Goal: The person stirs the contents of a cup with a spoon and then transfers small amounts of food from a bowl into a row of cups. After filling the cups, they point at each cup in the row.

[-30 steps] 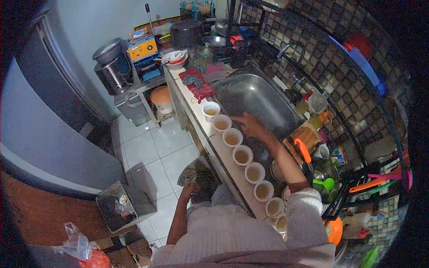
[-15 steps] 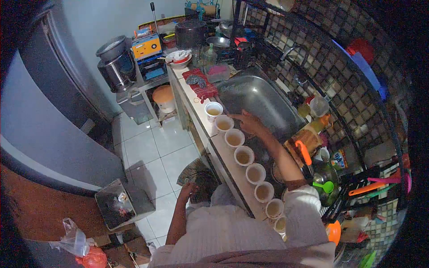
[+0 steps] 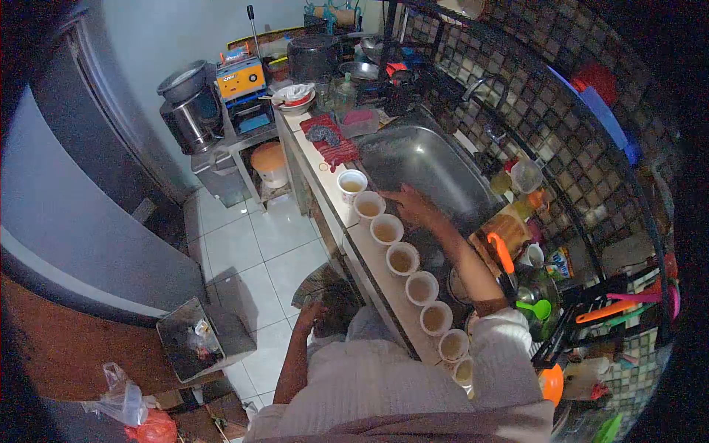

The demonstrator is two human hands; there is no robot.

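A row of white plastic cups [image 3: 401, 259] with pale brownish liquid runs along the narrow counter ledge beside the sink [image 3: 443, 166]. Over the sink's near edge is my right hand [image 3: 415, 205], holding nothing, its index finger stretched toward the second cup [image 3: 369, 206] from the far end. The farthest cup [image 3: 352, 184] stands by a red cloth [image 3: 332, 144] with a grey scrubber on it. Low on the left, my left hand [image 3: 315, 314] has its fingers curled at the edge of a dark, striped fan-shaped thing [image 3: 327, 284]; its grip is partly hidden.
An orange cup-sealing machine [image 3: 241, 80] stands on a small table at the back. A square bin [image 3: 196, 343] sits on the tiled floor. Right of the sink are an orange-handled utensil [image 3: 502, 252], a green ladle [image 3: 540, 308] and a dish rack. Counter clutter includes a black pot [image 3: 314, 55].
Very little differs. My right hand stays by the second cup with its finger pointing, and my left hand has barely shifted. The view has moved slightly.
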